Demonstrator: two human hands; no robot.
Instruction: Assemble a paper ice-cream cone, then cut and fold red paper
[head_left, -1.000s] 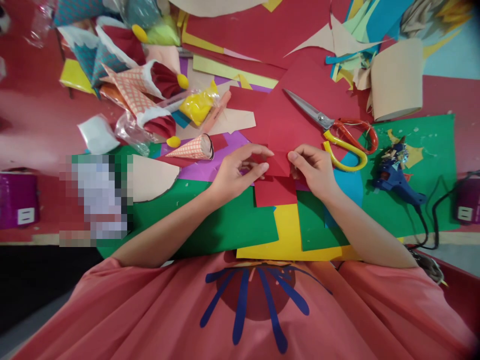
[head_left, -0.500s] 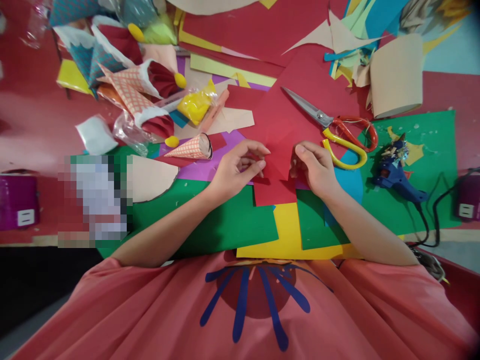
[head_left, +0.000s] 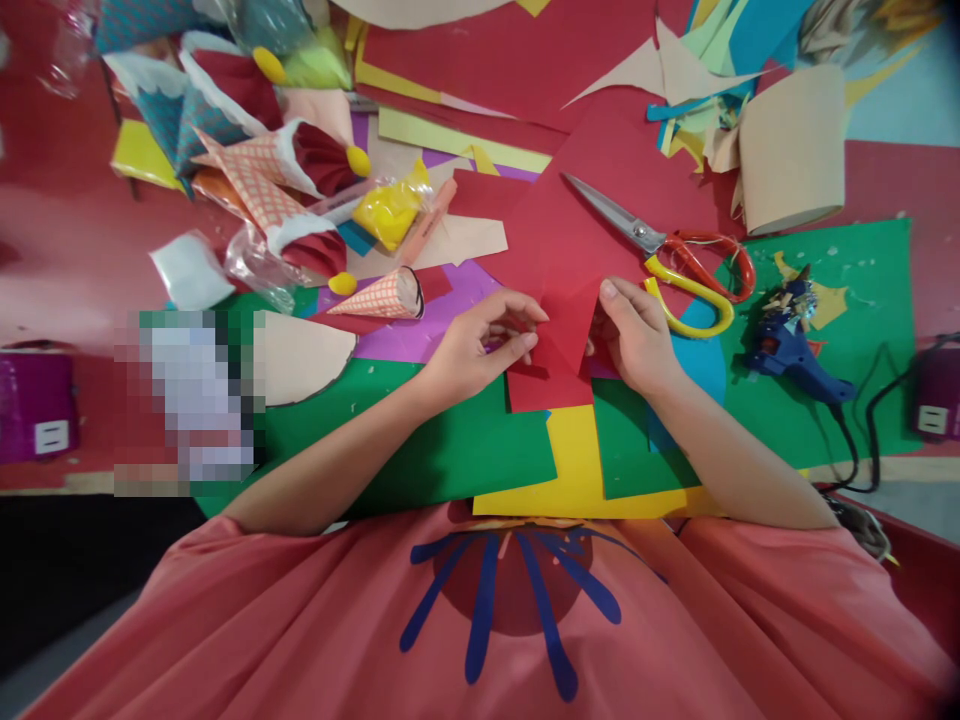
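My right hand (head_left: 636,335) pinches the right edge of a small piece of red paper (head_left: 568,325) between thumb and fingers. That piece is tilted up over other red sheets of the same colour, so its outline is hard to make out. At its left side is my left hand (head_left: 491,340), fingers curved and thumb apart, with nothing visible in its grip. Large scissors (head_left: 649,240) with one red and one yellow handle lie just beyond my right hand. A small checked paper cone (head_left: 382,294) rests beyond my left hand.
On the right, a blue glue gun (head_left: 799,355) with a cord lies on green paper (head_left: 877,300), below a beige paper cylinder (head_left: 795,150). Several cone hats with white trim (head_left: 300,232) crowd the upper left. A cream paper piece (head_left: 300,355) lies left. Paper scraps cover the back.
The red piece's right edge has turned up and shows more plainly in my right hand. My left hand has shifted slightly right and toward me.
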